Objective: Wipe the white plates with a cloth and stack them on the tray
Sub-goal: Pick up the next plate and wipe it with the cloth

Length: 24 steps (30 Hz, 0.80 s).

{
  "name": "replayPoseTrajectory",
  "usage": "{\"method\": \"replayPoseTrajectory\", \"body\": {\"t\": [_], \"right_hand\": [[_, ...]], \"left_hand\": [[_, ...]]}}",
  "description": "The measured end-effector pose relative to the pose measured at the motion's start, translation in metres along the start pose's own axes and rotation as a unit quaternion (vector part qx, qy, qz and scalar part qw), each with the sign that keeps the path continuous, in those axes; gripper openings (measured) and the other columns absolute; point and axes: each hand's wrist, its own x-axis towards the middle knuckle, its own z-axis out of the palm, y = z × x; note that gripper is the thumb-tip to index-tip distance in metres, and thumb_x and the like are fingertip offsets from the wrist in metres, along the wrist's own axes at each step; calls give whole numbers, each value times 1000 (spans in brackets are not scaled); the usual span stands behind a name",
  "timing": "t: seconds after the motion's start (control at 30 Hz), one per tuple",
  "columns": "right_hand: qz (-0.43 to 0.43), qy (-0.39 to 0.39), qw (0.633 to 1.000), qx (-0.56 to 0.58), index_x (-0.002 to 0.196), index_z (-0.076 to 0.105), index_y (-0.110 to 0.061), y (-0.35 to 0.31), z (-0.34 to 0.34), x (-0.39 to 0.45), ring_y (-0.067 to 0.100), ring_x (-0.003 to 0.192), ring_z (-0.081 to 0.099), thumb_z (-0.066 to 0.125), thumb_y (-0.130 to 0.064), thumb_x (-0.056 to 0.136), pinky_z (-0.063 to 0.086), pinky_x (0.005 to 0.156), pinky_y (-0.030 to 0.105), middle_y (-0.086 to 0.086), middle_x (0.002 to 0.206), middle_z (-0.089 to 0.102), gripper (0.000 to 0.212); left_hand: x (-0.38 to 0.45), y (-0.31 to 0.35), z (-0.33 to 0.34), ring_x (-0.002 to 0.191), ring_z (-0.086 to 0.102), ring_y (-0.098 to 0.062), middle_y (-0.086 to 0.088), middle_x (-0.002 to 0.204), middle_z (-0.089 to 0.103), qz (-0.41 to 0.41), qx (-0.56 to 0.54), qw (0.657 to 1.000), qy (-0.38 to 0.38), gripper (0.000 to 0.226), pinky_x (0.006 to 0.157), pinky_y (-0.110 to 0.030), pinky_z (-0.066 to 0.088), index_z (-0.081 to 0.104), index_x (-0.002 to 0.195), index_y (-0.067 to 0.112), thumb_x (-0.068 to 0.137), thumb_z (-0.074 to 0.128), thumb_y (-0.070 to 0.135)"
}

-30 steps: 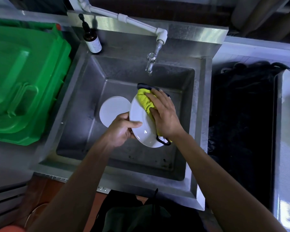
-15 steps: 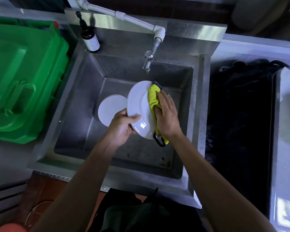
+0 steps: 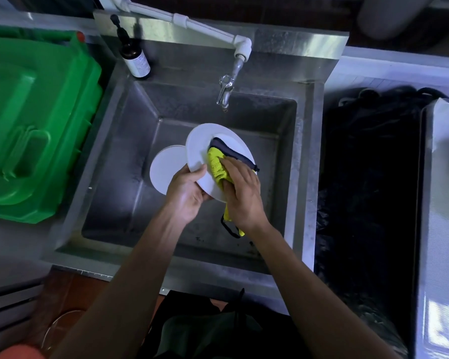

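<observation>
Over the steel sink [image 3: 114, 156] my left hand [image 3: 186, 194] grips the near rim of a white plate [image 3: 198, 149], which is tilted with its face up. My right hand [image 3: 240, 189] presses a yellow cloth with dark trim [image 3: 215, 164] flat against the plate's face; the cloth's tail hangs below my wrist. More white plates [image 3: 165, 169] lie stacked on the sink floor to the left, partly hidden behind the held plate.
A tap [image 3: 226, 92] hangs over the sink's far side, with a dark pump bottle [image 3: 135, 58] at the back left corner. A green plastic crate [image 3: 29, 120] lies left of the sink. A dark bin [image 3: 368, 177] and a grey tray [image 3: 441, 203] sit to the right.
The plate has turned from edge-on to face up. My right hand slid the cloth from the plate's right edge onto its face.
</observation>
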Motion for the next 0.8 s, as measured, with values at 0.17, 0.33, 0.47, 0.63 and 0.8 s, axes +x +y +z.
{"method": "replayPoseTrajectory", "body": {"t": [0.17, 0.33, 0.47, 0.63, 0.8], "right_hand": [[-1, 2, 1000, -28, 145, 50, -15, 2, 4, -7, 26, 141, 37, 49, -9, 99, 28, 115, 48, 2, 149, 47, 47], [-17, 12, 998, -64, 145, 51, -15, -2, 11, -17, 31, 144, 32, 55, 11, 85, 26, 117, 52, 6, 152, 44, 66], [-11, 15, 999, -50, 146, 50, -17, 3, 13, -22, 30, 147, 27, 53, 16, 85, 25, 118, 55, 6, 154, 40, 69], [12, 11, 999, -42, 146, 50, -17, 15, 7, -20, 33, 148, 25, 47, 13, 88, 25, 119, 55, 7, 157, 37, 65], [79, 11, 996, 43, 149, 45, -17, 28, -7, -12, 26, 150, 22, 40, 1, 101, 23, 122, 48, 7, 160, 32, 52]], "left_hand": [[5, -4, 7, 110, 69, -33, -16, 126, 69, -2, -35, 999, 41, 33, 77, -44, 60, 62, 134, 11, 103, 53, 16], [9, -2, 12, 101, 70, -32, -19, 124, 69, -1, -71, 995, 63, 39, 72, -40, 61, 56, 141, 9, 104, 52, 19], [10, -3, 8, 107, 69, -35, -23, 130, 66, -1, -84, 995, 55, 39, 77, -43, 62, 55, 141, 6, 104, 52, 18], [7, -7, -4, 116, 67, -38, -24, 132, 65, 2, -105, 994, 24, 40, 82, -47, 60, 55, 138, 3, 102, 55, 17], [4, -7, -12, 122, 65, -34, -13, 137, 64, 7, -117, 993, 1, 45, 88, -52, 58, 53, 142, 9, 98, 61, 13]]}}
